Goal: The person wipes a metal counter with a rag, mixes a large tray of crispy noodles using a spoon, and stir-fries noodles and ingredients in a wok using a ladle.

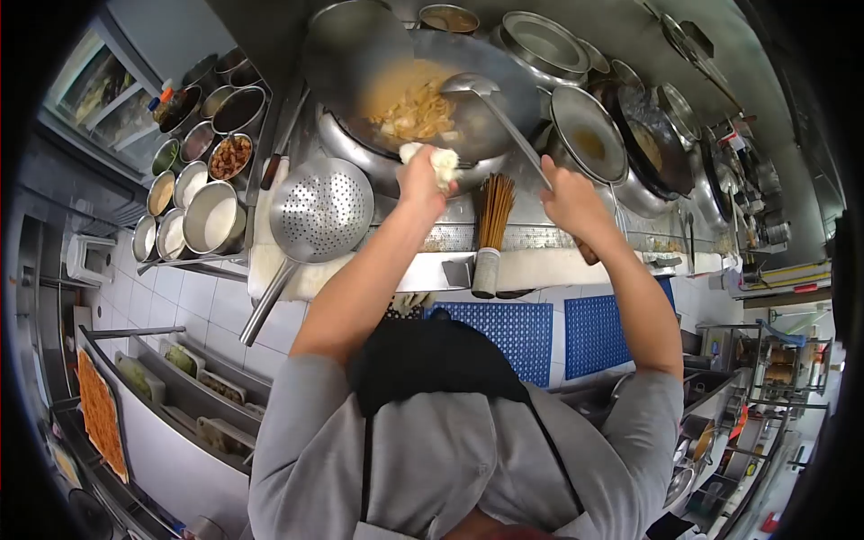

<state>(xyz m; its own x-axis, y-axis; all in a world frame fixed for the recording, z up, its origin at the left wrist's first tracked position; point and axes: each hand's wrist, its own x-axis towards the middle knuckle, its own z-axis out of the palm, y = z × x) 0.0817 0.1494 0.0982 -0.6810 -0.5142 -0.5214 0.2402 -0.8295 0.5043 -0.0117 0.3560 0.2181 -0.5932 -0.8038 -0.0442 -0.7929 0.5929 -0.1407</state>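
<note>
A large dark wok sits on the stove with yellowish-brown food in it, blurred by steam at the upper left. My left hand is closed around a white cloth at the wok's near rim. In my right hand is the handle of a metal ladle, whose bowl lies over the food inside the wok. Just below the wok, between my hands, a bamboo brush stands with its bristles up.
A perforated strainer rests left of the wok, its handle over the counter edge. Containers of ingredients, one with brown pieces, crowd the left side. A pot with a strainer stands to the right. Blue mats cover part of the floor.
</note>
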